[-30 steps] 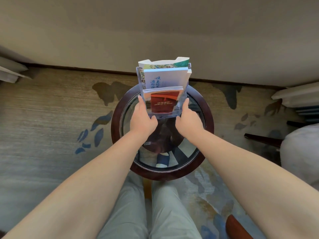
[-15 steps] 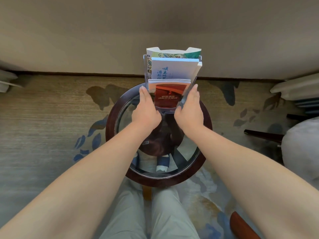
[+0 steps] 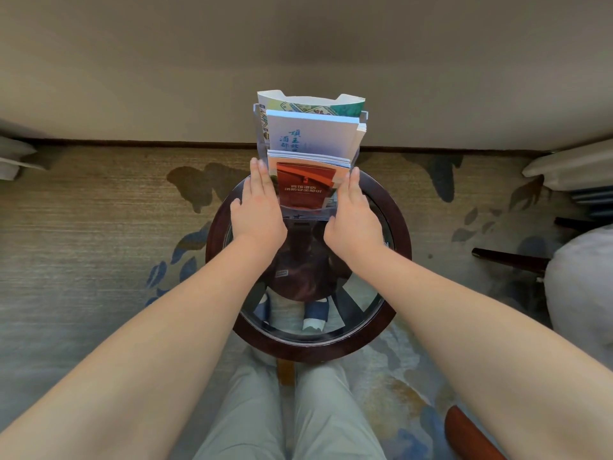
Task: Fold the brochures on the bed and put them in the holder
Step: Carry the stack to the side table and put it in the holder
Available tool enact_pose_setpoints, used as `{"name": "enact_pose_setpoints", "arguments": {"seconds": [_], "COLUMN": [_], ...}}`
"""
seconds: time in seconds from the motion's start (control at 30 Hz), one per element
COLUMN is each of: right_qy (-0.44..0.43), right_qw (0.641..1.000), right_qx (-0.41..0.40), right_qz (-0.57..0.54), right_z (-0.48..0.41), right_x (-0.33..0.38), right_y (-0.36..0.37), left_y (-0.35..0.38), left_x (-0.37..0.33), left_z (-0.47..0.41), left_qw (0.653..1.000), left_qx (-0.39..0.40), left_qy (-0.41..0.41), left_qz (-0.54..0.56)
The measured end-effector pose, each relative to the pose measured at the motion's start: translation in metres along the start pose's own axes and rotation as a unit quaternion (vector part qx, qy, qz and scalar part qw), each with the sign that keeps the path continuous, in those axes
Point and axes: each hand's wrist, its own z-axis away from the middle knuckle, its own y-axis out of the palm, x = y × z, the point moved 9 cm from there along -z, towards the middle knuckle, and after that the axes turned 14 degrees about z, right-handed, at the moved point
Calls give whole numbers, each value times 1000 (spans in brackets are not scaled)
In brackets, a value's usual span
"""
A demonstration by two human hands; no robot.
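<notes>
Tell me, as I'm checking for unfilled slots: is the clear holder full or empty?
Full. All three tiers of the clear holder hold brochures: red stack in front, white stack behind, green-patterned one at back.

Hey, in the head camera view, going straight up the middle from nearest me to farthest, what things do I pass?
Trousers → round table → red brochure → white brochure → green-patterned brochure → wall.

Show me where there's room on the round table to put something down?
The glass top is bare between the holder and the near wooden rim. The far edge is crowded: holder, with left hand and right hand against its sides.
</notes>
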Motion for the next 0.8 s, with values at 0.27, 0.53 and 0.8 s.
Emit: {"name": "enact_pose_setpoints", "arguments": {"seconds": [0.27, 0.53, 0.8], "right_qy": [-47, -25, -27], "right_qw": [994, 994, 983], "right_qx": [-22, 12, 13], "right_qz": [97, 109, 182], "right_z": [-2, -5, -11], "right_x": [-3, -5, -5], "right_y": [-9, -8, -5], "left_y": [-1, -4, 0], "left_x": [0, -7, -7], "left_z": [1, 3, 3], "left_qw": [998, 998, 998], "left_qx": [19, 37, 46], "left_qy": [12, 7, 10], "left_qz": [59, 47, 48]}}
